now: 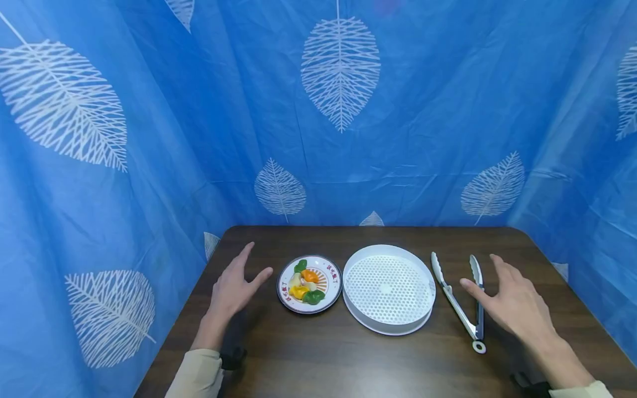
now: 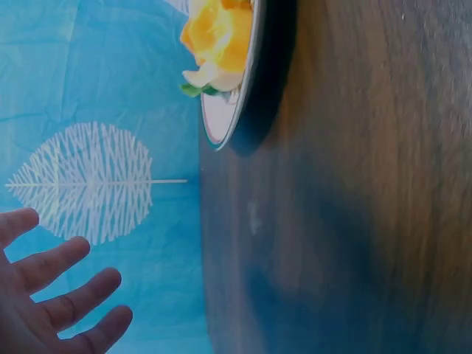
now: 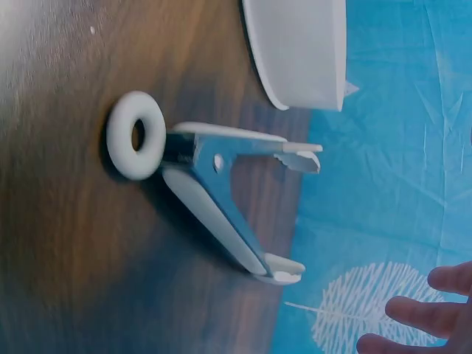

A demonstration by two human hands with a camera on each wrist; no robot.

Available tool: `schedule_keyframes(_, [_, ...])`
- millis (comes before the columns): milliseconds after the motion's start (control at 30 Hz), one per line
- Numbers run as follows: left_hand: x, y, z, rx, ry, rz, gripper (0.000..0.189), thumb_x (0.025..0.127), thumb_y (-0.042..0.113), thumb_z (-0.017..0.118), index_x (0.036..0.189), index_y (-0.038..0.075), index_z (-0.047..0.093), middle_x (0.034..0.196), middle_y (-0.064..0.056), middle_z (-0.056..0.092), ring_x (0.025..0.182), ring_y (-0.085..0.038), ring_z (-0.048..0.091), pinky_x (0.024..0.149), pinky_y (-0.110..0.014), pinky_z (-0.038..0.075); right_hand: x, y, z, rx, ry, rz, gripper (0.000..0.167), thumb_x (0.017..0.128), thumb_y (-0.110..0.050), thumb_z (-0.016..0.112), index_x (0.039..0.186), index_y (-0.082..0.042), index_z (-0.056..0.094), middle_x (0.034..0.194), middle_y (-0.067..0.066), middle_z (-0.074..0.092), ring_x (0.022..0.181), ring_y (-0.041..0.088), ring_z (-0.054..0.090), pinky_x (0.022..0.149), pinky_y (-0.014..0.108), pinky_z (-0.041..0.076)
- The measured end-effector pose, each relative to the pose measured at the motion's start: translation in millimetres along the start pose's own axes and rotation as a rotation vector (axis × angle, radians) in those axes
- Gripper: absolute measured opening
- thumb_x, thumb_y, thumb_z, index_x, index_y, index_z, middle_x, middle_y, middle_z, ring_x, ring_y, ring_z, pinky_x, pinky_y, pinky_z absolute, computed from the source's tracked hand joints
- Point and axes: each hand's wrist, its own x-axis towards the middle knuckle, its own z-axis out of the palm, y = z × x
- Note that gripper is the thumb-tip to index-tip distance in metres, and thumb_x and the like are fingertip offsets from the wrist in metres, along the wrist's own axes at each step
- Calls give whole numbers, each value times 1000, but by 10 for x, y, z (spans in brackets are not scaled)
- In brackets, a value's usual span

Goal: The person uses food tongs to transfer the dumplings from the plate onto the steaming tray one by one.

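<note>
Your left grip (image 1: 231,288) is spread and relaxed, near the plate (image 1: 286,271) with green, orange, yellow and cream pieces (image 1: 298,292). Your right grip (image 1: 517,305) is spread too; thumb overlaps the tongs (image 1: 460,311) in head view, can't tell contact. Tongs lie splayed on the counter (image 1: 298,359), right of the white perforated tray (image 1: 390,287); plate's left of it.

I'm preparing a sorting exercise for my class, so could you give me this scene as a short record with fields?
Surface: dark wooden table
Backdrop: leaf-patterned blue curtain
Left: plate holding green, orange, yellow and whitish pieces
Middle: round white tray with holes
Right: tongs, arms spread
Left hand: empty, left of the plate
Right hand: empty, near the tongs
</note>
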Motion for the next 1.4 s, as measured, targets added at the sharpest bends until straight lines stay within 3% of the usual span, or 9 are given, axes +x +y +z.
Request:
schedule_keyframes(167, [42,8,138,-102,3,-25,105,82,88,50,163,24,28,163,-15,40,143,-42,46,108,-71,38,-26,-23,67,22,-8,34,109,92,-73,56,159,7,22,147,45,36,122,68,41,86,81,39])
schedule_keyframes(300, [69,11,266,-164,3,-37,101,82,88,51,160,26,33,153,-13,52,125,-37,60,102,-63,48,-50,-30,115,41,-12,54,109,92,-73,56,158,8,22,147,45,35,123,68,41,87,80,39])
schedule_keyframes(433, [63,14,401,-205,-19,-51,99,83,89,47,158,26,36,146,-12,57,116,-32,62,99,-56,52,-98,-14,144,51,-7,68,109,92,-72,56,157,10,24,146,45,37,122,66,42,87,78,40])
schedule_keyframes(767, [-3,-59,591,-285,-29,-112,88,91,78,51,159,24,37,146,-17,58,115,-35,63,102,-58,49,-151,2,250,68,-32,130,111,93,-74,54,154,13,24,143,46,37,121,66,42,89,76,40])
schedule_keyframes(967, [50,-29,652,-310,-37,-117,76,98,64,54,159,23,36,147,-18,57,124,-40,59,107,-63,43,-158,-30,289,87,-32,170,112,92,-76,52,154,14,24,142,47,37,119,66,43,89,76,40])
schedule_keyframes(1200, [83,-30,786,-309,-31,-135,73,98,59,59,157,22,39,141,-16,62,133,-42,54,111,-63,40,-189,-66,330,103,-31,187,109,93,-74,52,153,13,26,141,46,38,120,64,43,90,75,40])
schedule_keyframes(1400, [91,-43,868,-317,-20,-135,65,99,48,62,155,20,42,135,-16,66,115,-36,65,104,-57,47,-215,-88,359,116,-27,192,109,93,-75,52,153,13,27,139,45,39,117,63,45,88,74,41])
